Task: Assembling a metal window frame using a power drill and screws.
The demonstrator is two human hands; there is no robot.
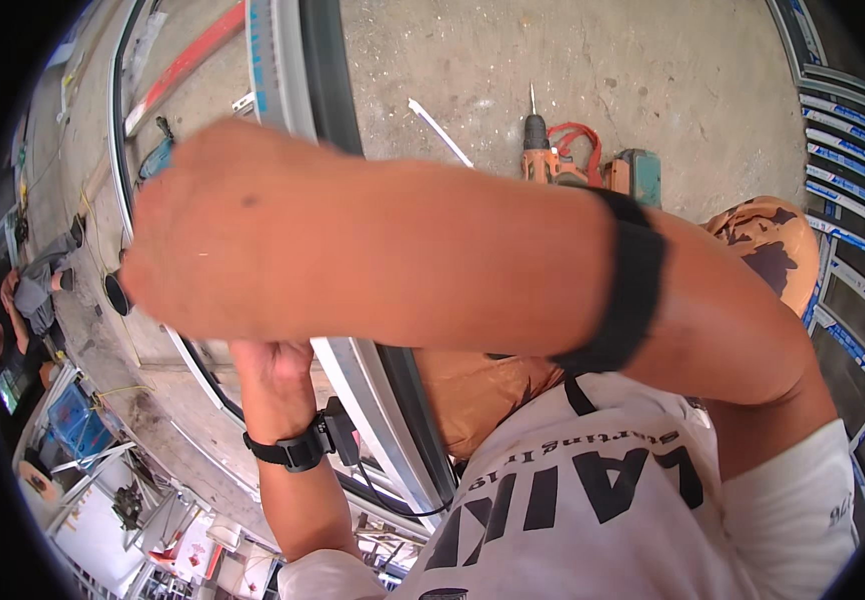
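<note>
My right forearm reaches across the view to the left, and my right hand is above a metal frame, smeared by motion, its fingers turned away from view. Just past it shows a teal thing with a dark tip; whether I hold it, I cannot tell. My left hand is below the right one, mostly covered by it, with only the heel of the palm showing. Beside both hands runs a silver metal frame bar with a dark edge strip. A black round thing lies near the right hand's knuckles.
On the concrete floor lie an orange and black drill, an orange and teal battery tool and a thin white strip. A red bar lies at upper left. Stacked frame bars stand right. Another person is far left.
</note>
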